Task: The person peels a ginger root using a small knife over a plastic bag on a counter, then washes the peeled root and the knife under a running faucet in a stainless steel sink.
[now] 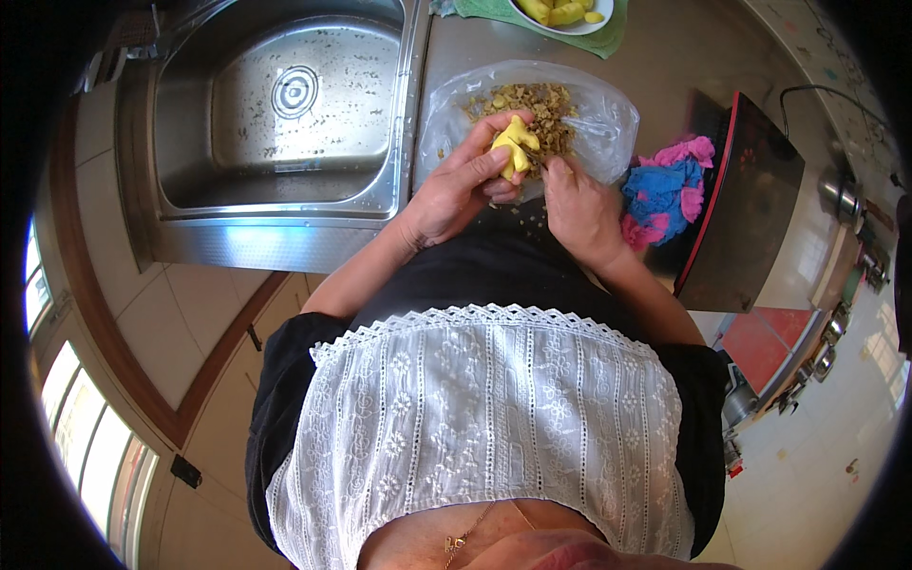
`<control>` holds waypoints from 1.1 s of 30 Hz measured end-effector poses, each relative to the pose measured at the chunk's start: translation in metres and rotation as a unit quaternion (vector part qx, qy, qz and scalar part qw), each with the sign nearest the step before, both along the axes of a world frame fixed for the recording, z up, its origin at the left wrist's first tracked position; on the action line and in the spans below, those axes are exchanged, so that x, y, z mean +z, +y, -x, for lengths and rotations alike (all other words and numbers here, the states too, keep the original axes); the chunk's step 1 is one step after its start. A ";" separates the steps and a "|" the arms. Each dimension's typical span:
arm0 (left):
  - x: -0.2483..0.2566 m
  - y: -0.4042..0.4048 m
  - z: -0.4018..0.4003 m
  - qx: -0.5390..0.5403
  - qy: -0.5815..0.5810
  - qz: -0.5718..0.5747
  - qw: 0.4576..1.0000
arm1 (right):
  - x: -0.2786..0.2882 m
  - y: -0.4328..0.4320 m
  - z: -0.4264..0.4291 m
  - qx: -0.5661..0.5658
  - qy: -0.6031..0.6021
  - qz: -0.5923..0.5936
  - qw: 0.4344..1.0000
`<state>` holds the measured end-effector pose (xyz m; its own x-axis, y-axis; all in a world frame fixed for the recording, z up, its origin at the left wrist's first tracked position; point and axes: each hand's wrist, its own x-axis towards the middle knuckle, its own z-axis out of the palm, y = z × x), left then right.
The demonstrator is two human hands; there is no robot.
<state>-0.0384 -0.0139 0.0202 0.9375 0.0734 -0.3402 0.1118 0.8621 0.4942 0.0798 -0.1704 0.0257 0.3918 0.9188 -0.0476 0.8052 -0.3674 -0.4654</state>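
Observation:
My left hand (456, 189) grips a peeled yellow ginger root (516, 146) between thumb and fingers. Close on its right, my right hand (581, 206) is closed around a small tool with a thin, dark metal end that reaches the ginger; its kind cannot be told, as the fingers hide most of it. Both hands are over the near edge of a clear plastic bag (605, 132) spread on the steel counter. Brown peel scraps (552, 107) lie heaped on the bag. Beyond it, a white bowl (607, 11) holds yellow peeled pieces and stands on a green cloth (609, 43).
A wet stainless steel sink (342, 114) is set in the counter on the left. On the right lie pink and blue cloths (662, 189), against a dark panel with a red edge (748, 206). A black cable (819, 87) runs behind the panel. Small scraps lie at the counter's near edge.

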 end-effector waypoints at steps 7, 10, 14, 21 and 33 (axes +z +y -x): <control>-0.002 -0.001 -0.001 0.005 0.004 -0.004 1.000 | -0.005 -0.001 -0.003 0.020 -0.027 -0.002 0.999; -0.004 -0.002 -0.001 0.008 0.006 0.011 1.000 | -0.006 0.002 0.000 0.006 -0.065 0.022 0.998; -0.003 -0.003 -0.002 0.028 0.000 0.051 0.998 | -0.007 0.009 0.000 -0.007 -0.109 0.015 0.994; -0.006 -0.006 -0.003 0.055 -0.062 0.225 0.971 | -0.008 0.013 0.002 -0.029 -0.135 -0.023 0.990; -0.004 -0.009 -0.007 0.049 -0.059 0.338 0.938 | -0.024 0.007 0.008 -0.076 0.052 -0.117 0.989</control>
